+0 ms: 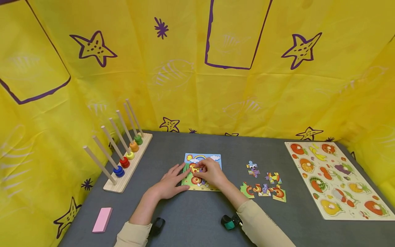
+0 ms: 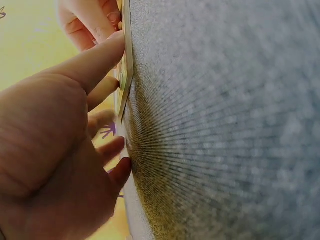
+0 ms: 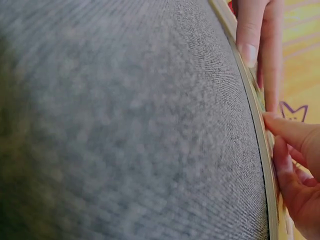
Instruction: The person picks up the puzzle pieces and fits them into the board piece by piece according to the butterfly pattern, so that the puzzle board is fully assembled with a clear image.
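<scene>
A small jigsaw board [image 1: 217, 162] with a sun, a rainbow and a snail lies on the dark table in the head view. My left hand [image 1: 169, 183] rests at its left side, fingers spread and fairly straight, the thumb at the front edge. Over the middle of the board my right hand [image 1: 212, 173] has its thumb and fingers curled, pinching a puzzle piece [image 1: 194, 168] with yellow and red on it. Those fingers partly cover the picture. In the left wrist view the left thumb [image 2: 107, 56] meets the board's edge; the right wrist view shows both hands at the board.
Several loose puzzle pieces [image 1: 264, 189] lie right of the board. A wooden fruit board [image 1: 331, 192] is at the far right. Left stands a wooden peg stacker [image 1: 132, 168] with coloured rings and tall rods; nearer is a pink block [image 1: 102, 220]. A yellow curtain [image 1: 191, 103] hangs behind.
</scene>
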Tool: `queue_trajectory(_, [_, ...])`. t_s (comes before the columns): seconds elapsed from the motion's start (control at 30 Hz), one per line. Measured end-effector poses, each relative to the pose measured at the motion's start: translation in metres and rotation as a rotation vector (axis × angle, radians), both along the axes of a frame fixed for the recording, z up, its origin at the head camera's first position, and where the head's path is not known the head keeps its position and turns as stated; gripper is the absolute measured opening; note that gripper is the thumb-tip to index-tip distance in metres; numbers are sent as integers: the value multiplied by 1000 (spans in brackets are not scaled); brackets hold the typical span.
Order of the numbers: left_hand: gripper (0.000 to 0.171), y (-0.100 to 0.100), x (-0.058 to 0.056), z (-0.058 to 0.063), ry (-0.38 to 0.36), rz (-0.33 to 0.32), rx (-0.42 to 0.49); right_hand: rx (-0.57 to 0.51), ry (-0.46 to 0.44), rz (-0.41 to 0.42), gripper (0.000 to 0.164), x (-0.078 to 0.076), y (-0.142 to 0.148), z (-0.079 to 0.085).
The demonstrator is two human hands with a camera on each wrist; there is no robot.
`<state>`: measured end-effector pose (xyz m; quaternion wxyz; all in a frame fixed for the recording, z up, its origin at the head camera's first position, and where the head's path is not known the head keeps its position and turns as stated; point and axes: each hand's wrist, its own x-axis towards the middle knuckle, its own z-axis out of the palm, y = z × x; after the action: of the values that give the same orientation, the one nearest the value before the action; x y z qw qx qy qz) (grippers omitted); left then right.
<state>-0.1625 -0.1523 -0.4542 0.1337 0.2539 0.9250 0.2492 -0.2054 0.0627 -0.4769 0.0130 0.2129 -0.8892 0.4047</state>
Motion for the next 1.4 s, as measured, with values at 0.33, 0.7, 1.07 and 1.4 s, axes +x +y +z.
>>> queue_trajectory(0.33, [55,6,-5,2,141,-136,10,-9,3,-16,22,-1,0,-1])
queue_trajectory(0.7, [57,14,-6,1,92,-72,-33,10,51,28,18,-3,21,6])
queue_trajectory(1.07, [59,14,-4,1,60,-38,-41,90,73,-217,29,2,138,14])
queue_trajectory(1.4, [58,15,-4,2,65,-43,-37,216,16,-262,52,12,193,15])
